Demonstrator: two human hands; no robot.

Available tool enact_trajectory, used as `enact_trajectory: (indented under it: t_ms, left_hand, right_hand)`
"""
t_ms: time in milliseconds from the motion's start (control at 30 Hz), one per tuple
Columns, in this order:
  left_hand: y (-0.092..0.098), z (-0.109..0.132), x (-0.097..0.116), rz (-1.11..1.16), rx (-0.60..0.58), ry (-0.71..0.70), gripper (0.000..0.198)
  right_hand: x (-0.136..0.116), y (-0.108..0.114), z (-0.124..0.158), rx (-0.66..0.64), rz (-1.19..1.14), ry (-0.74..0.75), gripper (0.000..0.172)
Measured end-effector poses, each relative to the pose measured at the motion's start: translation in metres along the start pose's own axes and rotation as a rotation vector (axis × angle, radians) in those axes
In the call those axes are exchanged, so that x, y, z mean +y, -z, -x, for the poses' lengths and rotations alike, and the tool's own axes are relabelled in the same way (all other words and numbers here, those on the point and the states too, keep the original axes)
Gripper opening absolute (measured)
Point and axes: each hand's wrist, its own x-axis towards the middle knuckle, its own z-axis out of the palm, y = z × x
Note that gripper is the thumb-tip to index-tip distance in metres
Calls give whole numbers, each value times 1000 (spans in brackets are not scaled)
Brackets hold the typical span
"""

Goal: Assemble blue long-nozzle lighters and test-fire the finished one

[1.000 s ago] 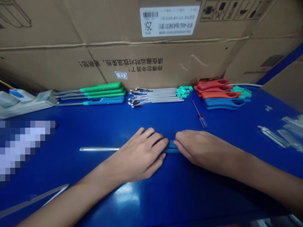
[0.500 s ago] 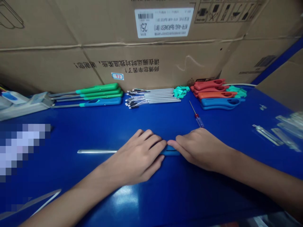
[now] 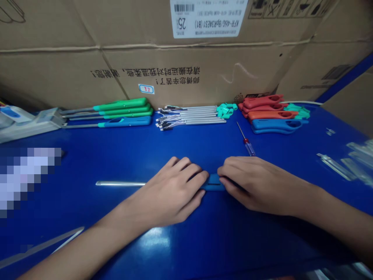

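On the blue workbench (image 3: 262,241), left hand (image 3: 171,190) and right hand (image 3: 259,182) clasp a blue-handled rod (image 3: 214,182) between them.

Assembly workshop, blue workbench (image 3: 186,146), sorted parts (image 3: 192,117) (shipping carton (image 3: 186,66) behind)

You have fairly bright, even light from above, with a white glare patch on the glossy blue bench top (image 3: 154,239), a soft shadow under your right forearm (image 3: 294,206), bowed wide-angle edges, and blurred clear strips (image 3: 359,163) at far right.
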Motion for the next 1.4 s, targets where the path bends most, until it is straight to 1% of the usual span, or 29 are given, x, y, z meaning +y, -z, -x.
enact_trajectory:
  t_ms: [133,333,433,567,700,800,900,967,1033,1067,1100,1133,1200,1267,1300,1333,1400]
  left_hand:
    - [0,-1,1,-13,3,-3,30]
    - [1,0,3,-21,14,-14,28]
    - [2,0,3,-26,21,-18,28]
    - [2,-1,3,-24,29,-19,27]
    - [0,-2,3,-17,11,-16,28]
    - [-1,-2,3,-27,16,-12,31]
    - [0,-1,3,-25,18,-5,32]
    - [1,-1,2,-15,6,1,33]
    - [3,0,0,-12,7,26,32]
    - [4,0,-1,-15,16,47,31]
    - [5,0,-3,-21,27,74,29]
    - [5,1,-5,-27,40,101,28]
    - [4,1,-8,-39,73,134,24]
    - [3,1,-8,-48,117,131,26]
    - [1,1,-8,-51,142,121,28]
    - [0,1,-7,-52,161,107,31]
    - [-2,1,-5,-54,183,66,34]
  right_hand:
    - [-5,-5,2,16,205,27,15]
    - [-6,-14,4,8,374,50,15]
    - [-7,-14,1,19,389,59,17]
    - [-8,-12,-3,50,303,26,22]
    - [-12,-17,-4,15,334,-53,21]
    - [-16,-21,-6,20,381,-117,23]
    - [-12,-16,-9,29,328,-156,31]
    - [-2,-6,-9,82,282,-231,37]
    - [10,5,-5,179,312,-390,37]
    - [15,10,-3,186,344,-473,33]
    - [21,14,0,171,394,-587,27]
    - [25,15,2,131,437,-677,26]
    - [30,15,5,-32,441,-784,28]
    - [30,10,5,-175,374,-813,23]
    - [29,8,4,-213,331,-817,20]
    - [28,7,2,-226,291,-819,18]
    - [27,10,2,-198,205,-819,20]
